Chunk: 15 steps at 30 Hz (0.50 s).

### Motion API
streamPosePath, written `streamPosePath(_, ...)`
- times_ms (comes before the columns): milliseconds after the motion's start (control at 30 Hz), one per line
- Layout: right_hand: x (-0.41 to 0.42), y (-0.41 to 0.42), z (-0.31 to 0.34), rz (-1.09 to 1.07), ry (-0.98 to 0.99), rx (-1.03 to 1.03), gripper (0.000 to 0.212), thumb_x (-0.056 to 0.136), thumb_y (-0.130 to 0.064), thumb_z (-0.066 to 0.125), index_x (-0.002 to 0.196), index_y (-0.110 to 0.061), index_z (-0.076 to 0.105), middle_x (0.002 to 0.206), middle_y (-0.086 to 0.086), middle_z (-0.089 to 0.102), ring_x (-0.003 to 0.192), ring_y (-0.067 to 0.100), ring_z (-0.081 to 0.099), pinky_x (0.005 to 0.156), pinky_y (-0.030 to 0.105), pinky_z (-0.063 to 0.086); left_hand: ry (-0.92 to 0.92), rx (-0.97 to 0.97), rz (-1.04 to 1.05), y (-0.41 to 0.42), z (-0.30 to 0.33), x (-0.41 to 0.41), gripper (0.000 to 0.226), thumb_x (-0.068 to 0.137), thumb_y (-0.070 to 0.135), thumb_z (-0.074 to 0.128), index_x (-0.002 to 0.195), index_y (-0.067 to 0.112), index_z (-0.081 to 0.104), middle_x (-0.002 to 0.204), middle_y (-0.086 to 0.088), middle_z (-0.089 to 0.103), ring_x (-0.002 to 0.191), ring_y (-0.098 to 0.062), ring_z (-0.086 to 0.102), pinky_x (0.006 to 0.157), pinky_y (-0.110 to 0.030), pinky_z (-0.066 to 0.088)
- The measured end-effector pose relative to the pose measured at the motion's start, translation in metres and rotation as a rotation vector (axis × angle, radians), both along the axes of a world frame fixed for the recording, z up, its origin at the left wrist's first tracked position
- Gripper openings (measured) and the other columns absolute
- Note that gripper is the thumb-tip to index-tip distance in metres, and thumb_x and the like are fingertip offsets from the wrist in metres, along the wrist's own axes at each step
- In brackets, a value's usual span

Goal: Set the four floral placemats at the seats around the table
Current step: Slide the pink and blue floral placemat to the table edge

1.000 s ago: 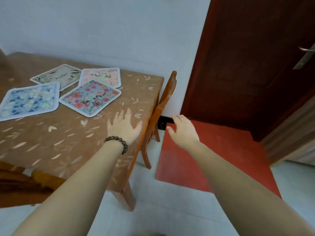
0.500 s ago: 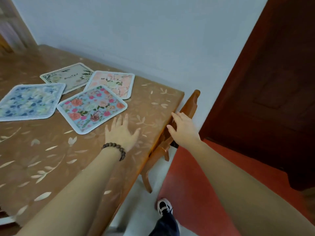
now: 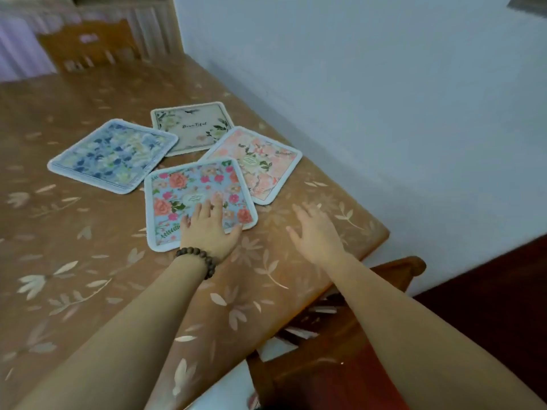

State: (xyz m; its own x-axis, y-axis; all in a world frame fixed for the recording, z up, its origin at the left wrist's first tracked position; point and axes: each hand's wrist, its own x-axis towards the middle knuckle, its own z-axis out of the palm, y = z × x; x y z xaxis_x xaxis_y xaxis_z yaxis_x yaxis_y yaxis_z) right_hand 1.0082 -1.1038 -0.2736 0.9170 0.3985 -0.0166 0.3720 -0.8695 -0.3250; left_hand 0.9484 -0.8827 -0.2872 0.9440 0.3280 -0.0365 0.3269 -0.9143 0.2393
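Currently: four placemats bunched near the tabletop's far right corner by the wall | left hand [image 3: 208,229], fingers spread flat, presses the rose-print placemat [image 3: 189,190] | right hand [image 3: 316,232] open, fingers loose, above bare tablecloth [image 3: 88,261] just beside it | blue placemat [image 3: 112,155], cream placemat [image 3: 192,128], peach placemat [image 3: 260,164] lie untouched.

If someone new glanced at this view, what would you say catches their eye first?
Four floral placemats cluster near the table's far right corner by the wall: a blue one, a cream one, a peach one and a rose-patterned one. The left hand, wearing a bead bracelet, lies flat on the rose-patterned mat, while the right hand hovers open beside it.
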Motion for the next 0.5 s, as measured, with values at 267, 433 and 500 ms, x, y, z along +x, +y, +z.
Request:
streamPosePath(267, 0.056, 0.041, -0.012, 0.296, 0.049, -0.034, 0.057, 0.096, -0.040, 0.042, 0.146, -0.017, 0.030, 0.154, 0.009, 0.028, 0.143, 0.027, 0.020, 0.117, 0.045, 0.019, 0.026, -0.006, 0.307, 0.016, -0.011, -0.018, 0.079, 0.086, 0.064, 0.033, 0.149, 0.020, 0.013, 0.157, -0.007, 0.012, 0.143, -0.024, 0.011, 0.113, -0.054, 0.011)
streamPosePath(433, 0.084, 0.049, -0.018, 0.446, 0.075, 0.005, 0.056, 0.096, -0.037, 0.045, 0.145, -0.015, 0.032, 0.152, 0.010, 0.030, 0.142, 0.026, 0.022, 0.115, 0.046, 0.024, 0.046, 0.030, 0.470, -0.001, -0.014, -0.024, 0.079, 0.085, 0.066, 0.028, 0.149, 0.022, 0.011, 0.157, -0.006, 0.012, 0.143, -0.023, 0.009, 0.113, -0.054, 0.010)
streamPosePath(500, 0.090, 0.047, -0.022, 0.474, 0.103, 0.014, 0.056, 0.096, -0.037, 0.045, 0.146, -0.016, 0.031, 0.153, 0.010, 0.029, 0.143, 0.025, 0.019, 0.116, 0.045, 0.022, 0.055, 0.023, 0.510, -0.010, -0.014, -0.025, 0.082, 0.083, 0.068, 0.026, 0.149, 0.023, 0.010, 0.157, -0.006, 0.012, 0.143, -0.023, 0.008, 0.113, -0.053, 0.010)
